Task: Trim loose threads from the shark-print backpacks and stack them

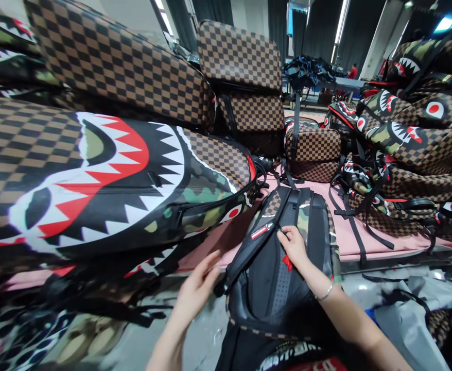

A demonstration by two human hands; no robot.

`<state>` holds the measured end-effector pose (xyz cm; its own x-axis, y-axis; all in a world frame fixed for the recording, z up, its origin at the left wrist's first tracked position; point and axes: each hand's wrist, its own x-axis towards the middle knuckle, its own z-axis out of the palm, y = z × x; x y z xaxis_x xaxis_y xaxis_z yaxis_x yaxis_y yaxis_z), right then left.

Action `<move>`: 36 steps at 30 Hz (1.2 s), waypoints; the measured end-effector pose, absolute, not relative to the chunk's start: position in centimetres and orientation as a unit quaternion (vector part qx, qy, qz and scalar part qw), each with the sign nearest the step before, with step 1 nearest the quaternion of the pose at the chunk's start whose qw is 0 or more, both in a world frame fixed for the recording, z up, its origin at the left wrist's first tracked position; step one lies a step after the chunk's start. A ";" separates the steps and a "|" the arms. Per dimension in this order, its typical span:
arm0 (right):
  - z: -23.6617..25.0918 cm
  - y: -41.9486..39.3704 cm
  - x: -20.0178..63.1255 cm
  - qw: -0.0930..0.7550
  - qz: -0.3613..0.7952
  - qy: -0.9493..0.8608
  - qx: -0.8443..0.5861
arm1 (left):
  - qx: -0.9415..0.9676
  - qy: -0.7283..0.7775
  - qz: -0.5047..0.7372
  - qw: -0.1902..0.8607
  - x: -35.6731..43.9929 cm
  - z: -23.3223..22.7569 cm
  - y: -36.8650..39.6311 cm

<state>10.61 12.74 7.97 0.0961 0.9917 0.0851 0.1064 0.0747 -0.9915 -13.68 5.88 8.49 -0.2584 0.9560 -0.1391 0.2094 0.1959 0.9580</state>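
Note:
A backpack (283, 288) lies face down in front of me, its black mesh back panel and padded shoulder straps up, with camouflage and brown checker trim. My right hand (296, 247) rests on the back panel and pinches a small black strap or zipper pull near the top, beside a red tag. My left hand (197, 291) hovers with fingers apart just left of the backpack, close to its left shoulder strap (249, 247), holding nothing.
A big shark-mouth backpack (94, 180) lies at the left. Brown checkered bags (245, 77) stack behind it. More shark-print bags (403, 139) pile up at the right on a pink table (349, 237). A person in red stands far back.

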 end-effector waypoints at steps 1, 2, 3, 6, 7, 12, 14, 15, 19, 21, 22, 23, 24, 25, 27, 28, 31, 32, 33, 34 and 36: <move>7.6 12.4 10.8 0.520 0.421 -0.516 -0.535 | 0.445 0.644 0.458 0.422 -12.1 8.8 7.2; 7.3 12.2 11.1 0.522 0.418 -0.513 -0.538 | 0.443 0.637 0.463 0.428 -10.6 9.0 8.6; 7.1 11.9 11.3 0.523 0.417 -0.510 -0.541 | 0.440 0.632 0.468 0.433 -9.4 9.2 9.9; 7.1 11.5 11.6 0.521 0.415 -0.514 -0.541 | 0.436 0.611 0.459 0.475 -7.2 9.7 12.7; 7.2 11.5 11.7 0.520 0.415 -0.517 -0.539 | 0.436 0.599 0.448 0.501 -6.8 9.9 13.2; 7.4 11.0 11.5 0.514 0.419 -0.528 -0.531 | 0.409 0.525 0.411 0.623 -5.8 10.3 12.9; 7.5 10.6 11.4 0.512 0.420 -0.528 -0.532 | 0.385 0.504 0.430 0.642 -5.4 9.9 12.1; 7.5 10.4 11.4 0.511 0.419 -0.527 -0.534 | 0.373 0.496 0.443 0.646 -5.1 9.6 11.8; 7.9 9.3 11.3 0.495 0.413 -0.535 -0.546 | 0.341 0.484 0.492 0.638 -4.0 8.5 11.0; 8.2 8.9 11.3 0.486 0.393 -0.550 -0.554 | 0.337 0.481 0.509 0.630 -3.7 8.4 10.9; 8.4 8.7 11.3 0.482 0.380 -0.558 -0.559 | 0.337 0.479 0.514 0.627 -3.7 8.5 10.9; 8.5 8.6 11.4 0.479 0.368 -0.563 -0.564 | 0.337 0.477 0.519 0.625 -3.6 8.5 10.9; 8.7 8.5 11.5 0.475 0.359 -0.567 -0.569 | 0.336 0.474 0.523 0.623 -3.5 8.6 10.9; 8.8 8.5 11.5 0.472 0.354 -0.568 -0.573 | 0.336 0.472 0.526 0.623 -3.5 8.7 10.8; 8.9 8.6 11.7 0.471 0.353 -0.569 -0.575 | 0.335 0.467 0.528 0.625 -3.4 8.7 10.8; 9.0 8.7 11.7 0.471 0.354 -0.570 -0.573 | 0.334 0.465 0.528 0.627 -3.4 8.6 10.8; 9.0 9.2 11.8 0.463 0.361 -0.578 -0.567 | 0.331 0.461 0.527 0.632 -3.4 8.3 10.7; 9.1 9.4 11.8 0.460 0.363 -0.582 -0.564 | 0.330 0.461 0.526 0.633 -3.4 8.3 10.7; 9.1 9.5 11.9 0.458 0.366 -0.585 -0.560 | 0.330 0.460 0.526 0.635 -3.4 8.2 10.7; 9.1 9.6 11.9 0.458 0.369 -0.588 -0.556 | 0.329 0.460 0.526 0.636 -3.4 8.2 10.7; 9.0 9.8 12.0 0.460 0.376 -0.589 -0.548 | 0.329 0.458 0.526 0.637 -3.4 8.2 10.7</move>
